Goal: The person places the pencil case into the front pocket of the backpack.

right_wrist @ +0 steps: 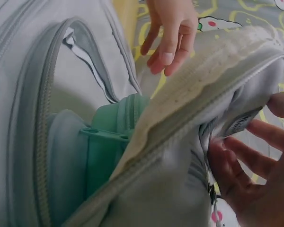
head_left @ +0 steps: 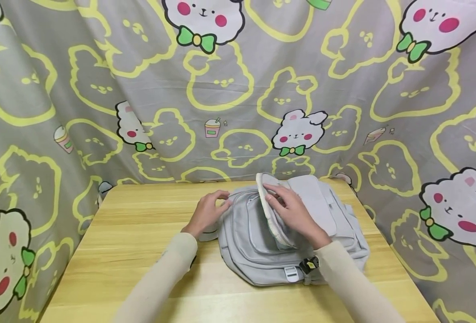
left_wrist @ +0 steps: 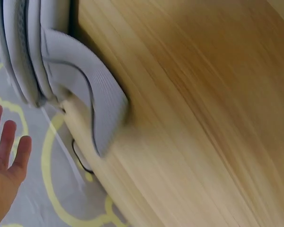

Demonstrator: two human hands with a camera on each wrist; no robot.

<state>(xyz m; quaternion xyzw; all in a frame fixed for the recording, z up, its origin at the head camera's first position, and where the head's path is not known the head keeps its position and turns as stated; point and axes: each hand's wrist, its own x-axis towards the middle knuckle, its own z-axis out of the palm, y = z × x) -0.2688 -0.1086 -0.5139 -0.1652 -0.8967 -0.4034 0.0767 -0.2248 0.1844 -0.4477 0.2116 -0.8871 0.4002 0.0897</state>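
Note:
A grey backpack (head_left: pixel 242 233) lies on the wooden table, its front pocket unzipped. My right hand (head_left: pixel 292 211) holds the pocket's front flap (head_left: pixel 268 211) raised at its pale edge; the right wrist view shows the fingers (right_wrist: pixel 262 161) against the flap's outer side. Inside the pocket sits a green zippered case (right_wrist: pixel 111 137), partly hidden by the flap. By the backpack's left edge, my left hand (head_left: pixel 209 211) hovers with fingers spread and relaxed, holding nothing. The left wrist view shows several of its fingers (left_wrist: pixel 21 153) apart from the bag.
A grey strap or side flap (left_wrist: pixel 104 104) sticks out from the backpack onto the table (head_left: pixel 141 233). A buckle (head_left: pixel 291 273) and a black tag (head_left: pixel 308 265) lie at its near side. A patterned curtain (head_left: pixel 230 89) hangs behind and around the table.

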